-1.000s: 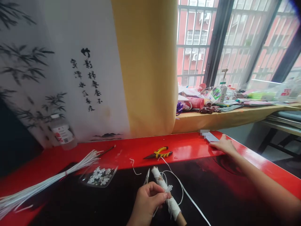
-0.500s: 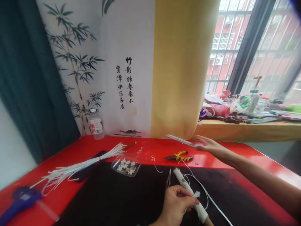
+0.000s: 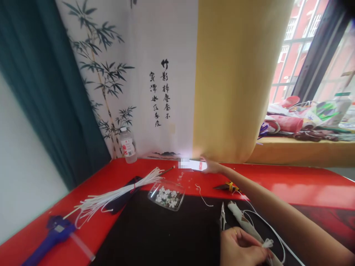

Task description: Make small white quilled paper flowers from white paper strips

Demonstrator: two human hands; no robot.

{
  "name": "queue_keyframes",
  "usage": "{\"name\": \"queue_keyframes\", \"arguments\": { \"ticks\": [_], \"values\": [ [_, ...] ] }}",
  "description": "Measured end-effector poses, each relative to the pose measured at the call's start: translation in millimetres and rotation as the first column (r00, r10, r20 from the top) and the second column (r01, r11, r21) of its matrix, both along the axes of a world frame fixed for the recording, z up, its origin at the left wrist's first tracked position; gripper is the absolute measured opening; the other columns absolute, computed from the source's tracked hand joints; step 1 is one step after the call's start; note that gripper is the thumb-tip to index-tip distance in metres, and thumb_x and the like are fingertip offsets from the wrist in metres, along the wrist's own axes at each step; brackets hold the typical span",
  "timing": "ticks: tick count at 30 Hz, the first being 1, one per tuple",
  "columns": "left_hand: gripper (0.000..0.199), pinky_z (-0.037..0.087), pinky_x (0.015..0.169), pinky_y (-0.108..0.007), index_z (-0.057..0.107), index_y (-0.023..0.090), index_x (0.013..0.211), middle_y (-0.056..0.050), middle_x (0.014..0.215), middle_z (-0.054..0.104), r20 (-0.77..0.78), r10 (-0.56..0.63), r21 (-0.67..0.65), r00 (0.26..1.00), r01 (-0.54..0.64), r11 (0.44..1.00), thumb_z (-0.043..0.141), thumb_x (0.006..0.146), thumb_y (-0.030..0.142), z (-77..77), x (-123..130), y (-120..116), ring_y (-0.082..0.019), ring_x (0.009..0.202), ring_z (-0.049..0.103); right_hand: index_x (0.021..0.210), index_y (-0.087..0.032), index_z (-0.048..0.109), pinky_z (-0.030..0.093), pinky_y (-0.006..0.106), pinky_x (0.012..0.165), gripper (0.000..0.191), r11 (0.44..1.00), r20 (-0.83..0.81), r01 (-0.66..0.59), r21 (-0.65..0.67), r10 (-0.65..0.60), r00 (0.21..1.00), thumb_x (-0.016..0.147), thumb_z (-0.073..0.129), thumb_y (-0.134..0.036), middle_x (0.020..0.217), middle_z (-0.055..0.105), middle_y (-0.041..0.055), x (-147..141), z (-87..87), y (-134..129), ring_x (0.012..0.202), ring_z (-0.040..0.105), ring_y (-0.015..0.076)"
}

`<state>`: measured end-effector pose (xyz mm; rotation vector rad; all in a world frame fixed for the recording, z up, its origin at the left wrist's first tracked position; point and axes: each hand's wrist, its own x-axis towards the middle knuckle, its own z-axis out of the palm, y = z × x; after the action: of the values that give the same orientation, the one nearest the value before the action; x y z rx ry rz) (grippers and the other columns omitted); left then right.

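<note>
My left hand [image 3: 244,245], a ring on one finger, pinches a small bunch of white cord [image 3: 267,243] at the lower right. Small silver snips [image 3: 222,216] point up from beside that hand. Beneath the cord lies a cloth-wrapped stick [image 3: 241,218]. Farther back, my right hand [image 3: 210,165] grips a phone [image 3: 196,164] with a bright screen, near the back edge of the red table. My right forearm passes over the yellow and black pliers [image 3: 229,187], hiding part of them.
On the red table [image 3: 111,173] are a clear tray of white flowers [image 3: 168,197], a white cord bundle [image 3: 119,192], a blue glue gun [image 3: 55,236] and a bottle [image 3: 128,146]. A black mat [image 3: 155,232] lies in front.
My right hand has moved left with the phone, whose lit screen now shows. The view has shifted to the right. My left hand still pinches the cord.
</note>
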<state>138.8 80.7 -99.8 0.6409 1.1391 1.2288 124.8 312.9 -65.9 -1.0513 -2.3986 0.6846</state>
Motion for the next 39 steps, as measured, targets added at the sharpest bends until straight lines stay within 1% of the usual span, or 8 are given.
{"name": "queue_keyframes", "arguments": {
  "ticks": [6, 11, 14, 18, 24, 27, 32, 39],
  "values": [
    [0.021, 0.033, 0.044, -0.024, 0.051, 0.017, 0.044, 0.000, 0.042, 0.054, 0.015, 0.017, 0.029, 1.000, -0.018, 0.999, 0.071, 0.038, 0.011, 2.9, -1, -3, -0.010, 0.039, 0.044, 0.110, -0.015, 0.048, 0.045, 0.039, 0.077, 0.028, 0.997, -0.078, 0.072, 0.036, -0.069, 0.995, 0.085, 0.048, -0.027, 0.111, 0.051, 0.0072, 5, -4.8, 2, 0.093, 0.053, 0.0191],
    [0.016, 0.034, 0.044, -0.022, 0.053, 0.015, 0.048, -0.003, 0.044, 0.060, 0.008, 0.003, 0.053, 1.000, -0.004, 0.999, 0.068, 0.044, 0.013, 8.0, -7, -6, -0.010, 0.040, 0.047, 0.110, -0.016, 0.049, 0.045, 0.039, 0.077, 0.027, 0.990, -0.196, 0.140, -0.021, -0.142, 0.970, 0.085, 0.048, -0.027, 0.112, 0.051, 0.0072, 26, 11.7, -20, 0.093, 0.053, 0.0189],
    [0.012, 0.036, 0.046, -0.021, 0.055, 0.013, 0.050, -0.006, 0.050, 0.064, -0.005, 0.004, 0.066, 1.000, -0.003, 0.998, 0.067, 0.048, 0.015, 14.6, -11, -9, -0.011, 0.043, 0.050, 0.105, -0.016, 0.051, 0.046, 0.036, 0.075, 0.023, 0.984, -0.283, 0.134, -0.121, -0.164, 0.945, 0.086, 0.047, -0.028, 0.107, 0.053, 0.0064, 60, 24.4, -55, 0.088, 0.055, 0.0168],
    [0.009, 0.039, 0.054, -0.019, 0.060, 0.013, 0.062, -0.004, 0.062, 0.068, -0.032, 0.051, 0.097, 0.998, -0.048, 0.994, 0.066, 0.057, 0.018, 25.6, -17, -13, -0.011, 0.056, 0.055, 0.102, -0.012, 0.053, 0.048, 0.027, 0.060, 0.025, 0.943, -0.369, 0.077, -0.323, -0.201, 0.907, 0.086, 0.041, -0.028, 0.079, 0.060, 0.0042, 117, 32.8, -124, 0.061, 0.057, 0.0112],
    [0.010, 0.040, 0.056, -0.018, 0.059, 0.013, 0.064, -0.002, 0.066, 0.066, -0.034, 0.050, 0.140, 0.998, -0.044, 0.989, 0.066, 0.063, 0.021, 41.2, -11, -13, -0.009, 0.057, 0.054, 0.106, -0.016, 0.055, 0.048, 0.025, 0.058, 0.037, 0.792, -0.433, -0.144, -0.593, -0.163, 0.886, 0.071, 0.042, -0.015, 0.085, 0.064, 0.0045, 153, 39.7, -199, 0.060, 0.061, 0.0116],
    [0.012, 0.040, 0.054, -0.019, 0.058, 0.014, 0.062, -0.002, 0.067, 0.066, -0.062, 0.053, 0.200, 0.997, -0.040, 0.979, 0.066, 0.064, 0.022, 47.0, -5, -13, -0.009, 0.056, 0.055, 0.099, -0.016, 0.060, 0.047, 0.023, 0.062, 0.033, 0.656, -0.483, -0.306, -0.690, -0.102, 0.870, 0.069, 0.046, -0.014, 0.080, 0.064, 0.0033, 152, 46.5, -209, 0.071, 0.062, 0.0137],
    [0.011, 0.041, 0.056, -0.019, 0.060, 0.014, 0.061, -0.001, 0.063, 0.065, -0.155, 0.077, 0.272, 0.985, -0.032, 0.962, 0.069, 0.061, 0.020, 48.0, -3, -13, -0.010, 0.058, 0.055, 0.078, -0.012, 0.062, 0.042, 0.018, 0.050, 0.018, 0.741, -0.478, -0.232, -0.630, -0.135, 0.868, 0.071, 0.059, -0.028, 0.059, 0.060, -0.0002, 148, 43.8, -211, 0.052, 0.056, 0.0085],
    [0.009, 0.042, 0.065, -0.021, 0.063, 0.015, 0.063, 0.001, 0.065, 0.063, -0.250, 0.092, 0.293, 0.964, -0.015, 0.956, 0.070, 0.062, 0.021, 43.6, -14, -18, -0.013, 0.067, 0.056, 0.081, -0.012, 0.056, 0.042, 0.019, 0.046, 0.023, 0.680, -0.481, -0.232, -0.695, -0.200, 0.854, 0.069, 0.061, -0.031, 0.050, 0.056, -0.0029, 146, 27.9, -212, 0.044, 0.053, 0.0080]
  ]
}}
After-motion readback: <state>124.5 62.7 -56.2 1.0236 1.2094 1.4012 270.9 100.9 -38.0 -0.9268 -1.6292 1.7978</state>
